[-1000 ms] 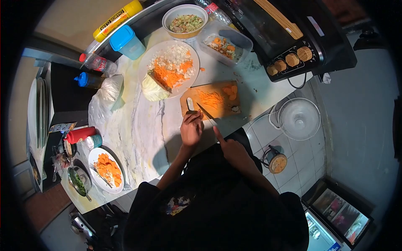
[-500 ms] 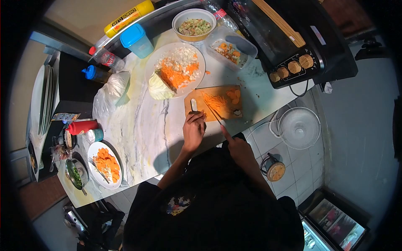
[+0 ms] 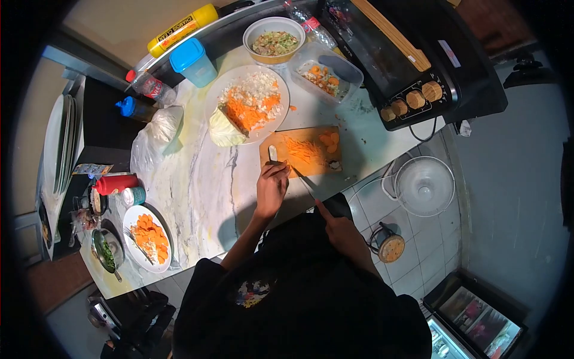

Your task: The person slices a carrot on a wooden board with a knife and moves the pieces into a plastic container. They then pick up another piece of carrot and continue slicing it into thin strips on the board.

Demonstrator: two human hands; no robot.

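A wooden cutting board [image 3: 270, 139] lies near the counter's edge, with thin carrot shreds [image 3: 302, 149] in its middle and carrot slices [image 3: 329, 141] at its upper right. My left hand [image 3: 273, 182] is at the board's lower left, fingers pinched on a small piece of carrot [image 3: 289, 169]. In my right hand [image 3: 342, 230] is a knife [image 3: 306, 182], its blade slanting up and left to the carrot near my left fingertips. Beyond the board sits a large plate [image 3: 214, 96] holding grated carrot, chopped white pieces and a cabbage wedge [image 3: 225, 129].
A bowl [image 3: 274, 58] of chopped vegetables and a clear container [image 3: 353, 75] stand at the back. The black stove [image 3: 445, 99] is at the right. An oval plate [image 3: 168, 263] of carrot slices, a small pan [image 3: 95, 245] and bottles [image 3: 119, 184] are at the left.
The knife blade has moved from the carrot shreds down and left, close to my left fingertips. The whole view has shifted slightly.
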